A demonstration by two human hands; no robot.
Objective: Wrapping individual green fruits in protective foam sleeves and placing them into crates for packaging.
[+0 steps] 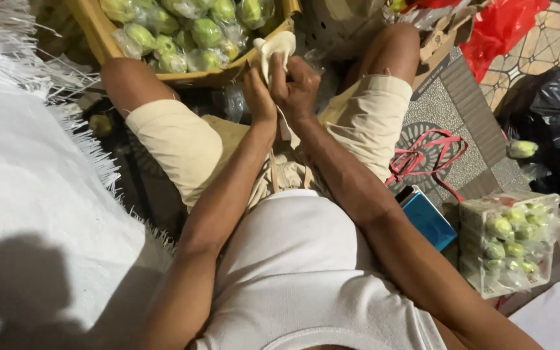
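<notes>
Both my hands meet between my knees, at the near rim of a wooden crate (192,78). My left hand (258,94) and my right hand (298,87) together grip a white foam wrap (275,48) that sticks up above the fingers. What is inside the wrap is hidden. The crate holds several green fruits (206,31), each in clear plastic. I sit in beige shorts and a white top.
A white woven sack (27,175) with a frayed edge lies at the left. At the right stand a clear box of wrapped green fruits (510,243), a blue box (428,219), pink string (422,152), a black bag (555,123) and a red bag (500,29).
</notes>
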